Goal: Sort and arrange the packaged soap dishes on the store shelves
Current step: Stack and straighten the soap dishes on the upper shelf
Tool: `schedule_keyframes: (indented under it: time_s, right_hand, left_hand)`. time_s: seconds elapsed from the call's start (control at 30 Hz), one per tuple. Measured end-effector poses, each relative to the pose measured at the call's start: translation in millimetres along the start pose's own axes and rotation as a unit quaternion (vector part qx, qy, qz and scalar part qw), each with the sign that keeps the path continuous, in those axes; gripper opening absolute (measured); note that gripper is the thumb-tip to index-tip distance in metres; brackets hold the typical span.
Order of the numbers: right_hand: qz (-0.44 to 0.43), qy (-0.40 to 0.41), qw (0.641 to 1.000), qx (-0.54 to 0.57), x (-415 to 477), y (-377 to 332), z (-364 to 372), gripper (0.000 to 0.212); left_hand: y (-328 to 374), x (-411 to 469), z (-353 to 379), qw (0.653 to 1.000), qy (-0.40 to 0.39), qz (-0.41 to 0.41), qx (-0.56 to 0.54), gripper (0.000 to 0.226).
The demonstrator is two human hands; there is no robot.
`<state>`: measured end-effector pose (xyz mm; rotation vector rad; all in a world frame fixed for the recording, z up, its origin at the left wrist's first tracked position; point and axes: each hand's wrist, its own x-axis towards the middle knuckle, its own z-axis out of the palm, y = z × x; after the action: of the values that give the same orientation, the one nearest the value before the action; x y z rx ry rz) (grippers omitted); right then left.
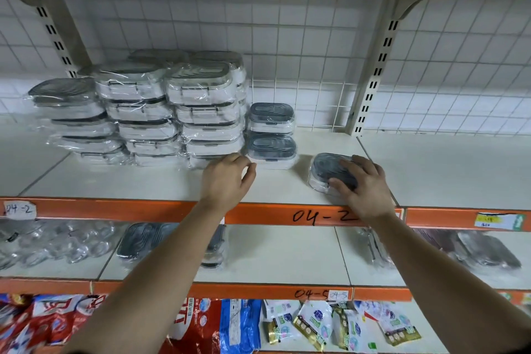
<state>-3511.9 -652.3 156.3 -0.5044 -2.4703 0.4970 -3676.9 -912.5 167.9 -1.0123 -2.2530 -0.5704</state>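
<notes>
The right hand (pixel 365 181) grips a lone white plastic soap dish (pixel 326 169) with a dark grey ridged lid, sealed in clear film. The fingers spread over the lid and the thumb presses its near rim. The dish lies slightly tilted on the cream upper shelf (pixel 143 181), near the front edge and well to the right of the others. The left hand (pixel 230 178) holds nothing. Its fingers are loosely curled just in front of the tall stacks (pixel 201 112) of the same wrapped dishes, which stand several high in rows towards the white wire grid (pixel 287 37) at the back. Just right of those stacks, and close to the left hand's fingertips, stands a short pile (pixel 271 135) of two more dishes, one on the other. The two hands are apart, with bare shelf between them. An orange edge strip (pixel 143 210) runs along the shelf front (handwritten "04-2" shows on it between the forearms). On the lower shelf (pixel 287 253) lie further wrapped grey-lidded dishes (pixel 138 241), partly hidden behind the left forearm.
</notes>
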Motion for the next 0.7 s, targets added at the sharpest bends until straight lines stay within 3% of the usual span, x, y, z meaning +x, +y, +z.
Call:
schedule_keyframes:
  time_s: [0.23,0.5,0.7]
  right_hand:
    - [-0.042,0.070,0.995,0.051,5,-27,0,0.065]
    - [-0.127,0.031,0.989,0.066,64,-91,37,0.056]
    - [-0.121,-0.003,0.992,0.015,90,-107,61,0.055]
  left_hand:
    - [-24,-24,-3,0.999,0.009,-0.038,-0.003,0.036]
    - [-22,-28,-1,0.998,0.065,-0.006,0.024,0.026]
    - [-23,-28,2,0.996,0.072,0.007,0.044,0.025]
